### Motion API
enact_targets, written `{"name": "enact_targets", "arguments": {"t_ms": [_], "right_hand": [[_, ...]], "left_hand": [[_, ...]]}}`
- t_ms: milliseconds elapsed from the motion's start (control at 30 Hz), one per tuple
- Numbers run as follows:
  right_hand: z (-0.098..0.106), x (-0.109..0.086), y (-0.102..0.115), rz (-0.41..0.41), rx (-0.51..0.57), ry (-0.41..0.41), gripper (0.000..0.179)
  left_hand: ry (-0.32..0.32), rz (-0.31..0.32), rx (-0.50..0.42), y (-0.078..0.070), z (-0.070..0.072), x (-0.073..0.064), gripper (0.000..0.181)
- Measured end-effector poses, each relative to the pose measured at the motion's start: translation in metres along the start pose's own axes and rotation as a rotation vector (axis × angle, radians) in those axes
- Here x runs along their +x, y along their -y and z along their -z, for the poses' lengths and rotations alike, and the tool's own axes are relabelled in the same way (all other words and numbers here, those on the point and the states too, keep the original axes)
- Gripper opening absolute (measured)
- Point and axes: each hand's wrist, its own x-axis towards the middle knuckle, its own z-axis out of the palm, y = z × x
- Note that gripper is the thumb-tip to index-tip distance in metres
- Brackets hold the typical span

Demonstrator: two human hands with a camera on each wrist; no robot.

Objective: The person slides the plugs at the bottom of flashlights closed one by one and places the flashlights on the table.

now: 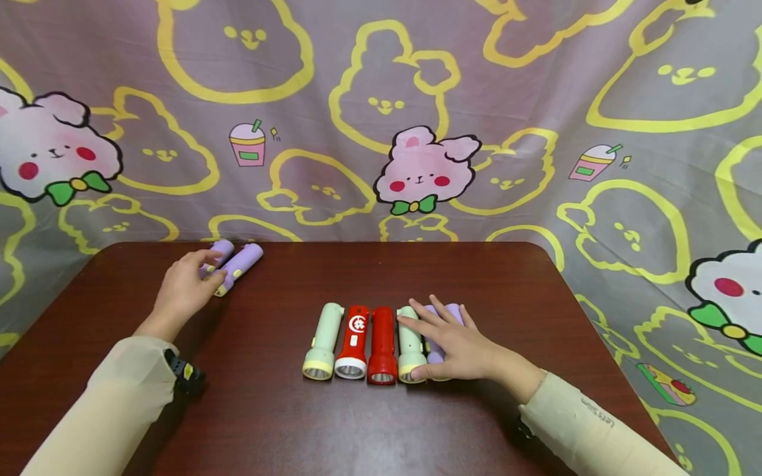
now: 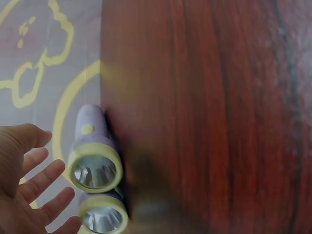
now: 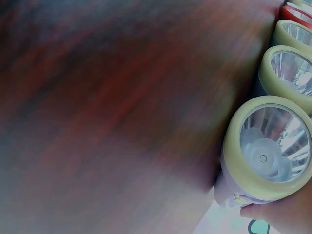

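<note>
At the table's back left lie two purple flashlights (image 1: 245,260) with yellow rims, side by side. My left hand (image 1: 186,281) is over their lens ends, fingers spread; the left wrist view shows it beside the nearer purple flashlight (image 2: 90,124) with nothing gripped. Mid-table stands a row: a pale green flashlight (image 1: 326,330), a red one with a white print (image 1: 355,340), a plain red flashlight (image 1: 383,340), another green flashlight (image 1: 410,340), then two purple flashlights (image 1: 454,311). My right hand (image 1: 461,344) rests over the row's right end, fingers extended, partly hiding the purple ones (image 3: 231,151).
The dark wooden table (image 1: 268,410) has rounded back corners. Behind it and along the sides hangs a grey curtain (image 1: 333,205) with yellow cartoon outlines. A black wrist strap (image 1: 186,373) shows at the left sleeve.
</note>
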Motion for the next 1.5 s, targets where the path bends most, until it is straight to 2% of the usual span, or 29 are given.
{"name": "enact_targets", "arguments": {"t_ms": [233,333,467,700,1100,1300,1500], "right_hand": [[0.0,0.0,0.0,0.0,-0.004,0.0,0.087],[0.0,0.0,0.0,-0.001,-0.001,0.001,0.087],[0.0,0.0,0.0,-0.002,0.0,0.0,0.087],[0.001,0.0,0.001,-0.005,0.011,0.002,0.087],[0.0,0.0,0.0,-0.002,0.003,-0.002,0.087],[0.0,0.001,0.0,-0.001,0.0,-0.001,0.087],[0.0,0.0,0.0,0.001,-0.007,-0.001,0.087]], "left_hand": [[0.073,0.125,0.043,0.003,-0.001,0.004,0.047],[0.103,0.146,0.051,0.002,-0.001,0.007,0.048],[0.139,0.152,0.078,0.003,-0.004,0.011,0.05],[0.157,0.17,0.092,0.007,-0.008,0.016,0.055],[0.178,0.118,0.144,0.009,-0.012,0.02,0.057],[0.233,0.11,0.152,0.012,-0.013,0.02,0.057],[0.259,0.117,0.149,0.006,-0.012,0.02,0.059]]}}
